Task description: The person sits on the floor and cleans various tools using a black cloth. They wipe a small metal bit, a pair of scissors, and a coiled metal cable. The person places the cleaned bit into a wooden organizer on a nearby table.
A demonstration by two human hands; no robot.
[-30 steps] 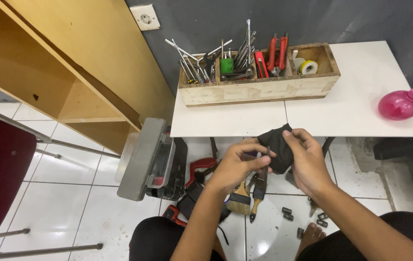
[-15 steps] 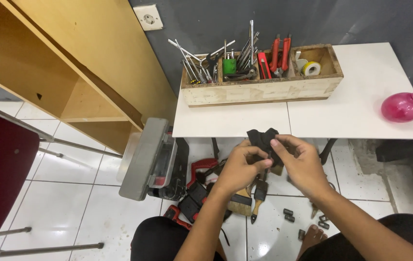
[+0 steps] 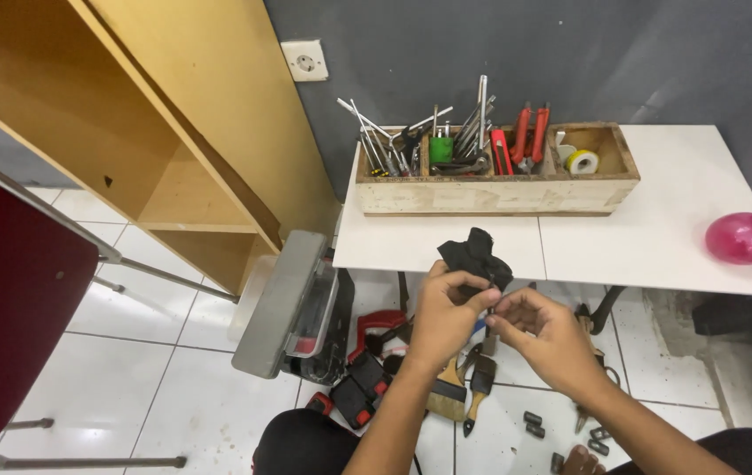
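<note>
- Above the tiled floor (image 3: 173, 369), in front of the white table (image 3: 675, 237): both hands meet at the table's near edge.
- Left hand (image 3: 444, 312): fingers curled shut around a crumpled black cloth (image 3: 473, 255), which sticks up above the knuckles, just at the table edge.
- Right hand (image 3: 552, 339): thumb and forefinger pinched together at the lower edge of the cloth, touching the left hand's fingertips; a thin dark item sits between them, too small to identify.
- Wooden tool box (image 3: 490, 195): stands at the back of the table against the grey wall (image 3: 481, 44), divided into compartments. Metal keys and wrenches fill the left ones, red-handled pliers (image 3: 530, 132) the middle, a tape roll (image 3: 582, 162) the right.
- Pink spray bottle (image 3: 741, 236): on the table's right end, well apart from the hands.
- Paint brushes (image 3: 468, 387): on the floor below the hands, beside red and black tools.
- Wooden shelf unit (image 3: 129, 114): left of the table.
</note>
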